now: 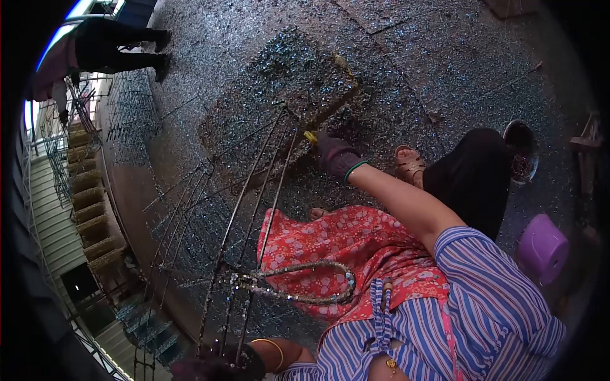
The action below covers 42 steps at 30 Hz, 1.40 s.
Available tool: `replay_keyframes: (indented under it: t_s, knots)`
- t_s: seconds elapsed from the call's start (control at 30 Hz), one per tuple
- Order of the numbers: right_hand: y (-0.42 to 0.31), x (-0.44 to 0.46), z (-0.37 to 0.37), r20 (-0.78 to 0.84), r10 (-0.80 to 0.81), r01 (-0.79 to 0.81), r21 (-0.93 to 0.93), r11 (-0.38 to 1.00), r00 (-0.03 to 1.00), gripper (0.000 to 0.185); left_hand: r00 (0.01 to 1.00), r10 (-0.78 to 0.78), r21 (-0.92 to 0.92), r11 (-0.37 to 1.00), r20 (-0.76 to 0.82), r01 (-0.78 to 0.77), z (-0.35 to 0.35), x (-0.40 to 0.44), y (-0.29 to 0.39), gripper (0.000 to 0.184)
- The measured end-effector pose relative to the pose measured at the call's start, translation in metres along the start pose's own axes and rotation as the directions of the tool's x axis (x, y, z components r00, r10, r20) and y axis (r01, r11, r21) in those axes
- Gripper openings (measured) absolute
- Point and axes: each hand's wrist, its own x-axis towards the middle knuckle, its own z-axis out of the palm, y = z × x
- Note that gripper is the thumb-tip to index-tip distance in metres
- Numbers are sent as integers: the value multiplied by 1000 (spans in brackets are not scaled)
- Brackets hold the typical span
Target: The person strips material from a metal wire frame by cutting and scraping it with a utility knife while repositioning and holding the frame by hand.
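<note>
At the bottom left of the head view, my left hand (219, 365), in a dark glove, is closed around the thin rods of a metal wire frame (222, 260). The frame leans up across the middle and has a long looped rod crusted with shiny flakes. My right hand (338, 155), in a dark knitted glove with a green cuff edge, stretches out near the frame's far end. Its fingers close on a small yellow object (310, 137) whose kind is unclear. Beside it lies a flat slab or board (305, 124) heaped with glittering flakes (286, 60).
Glittering bits cover the floor (406, 57). To the right are a metal bowl (521, 152) and a purple plastic stool (543, 249). A person (108, 47) stands upper left, near more wire racks (133, 105). A red floral apron (356, 244) covers my lap.
</note>
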Motion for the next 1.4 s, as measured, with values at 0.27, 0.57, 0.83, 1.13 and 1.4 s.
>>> replay_keyframes:
  t_s: [0.27, 0.57, 0.83, 1.13, 1.4]
  knots:
    - [11, -5, -35, -103, -46, 66, 199, 978, 994, 27, 999, 22, -29, 999, 50, -21, 6, 0, -10, 38]
    - [-23, 21, -32, -235, 32, 73, 424, 903, 971, 42, 997, 9, -26, 1000, 75, -7, 11, 9, -22, 38]
    - [-14, 44, -2, 71, 174, -165, 768, 619, 982, 31, 997, 0, -44, 999, 79, 3, 11, 13, -42, 39]
    - [-2, 6, -36, -180, -62, 72, 51, 996, 982, 30, 996, -3, -81, 997, 87, 11, 14, 8, -65, 39]
    - [5, 52, -24, 97, -280, 291, -120, 949, 955, 37, 994, 87, -12, 996, 70, -86, 49, -25, -46, 40]
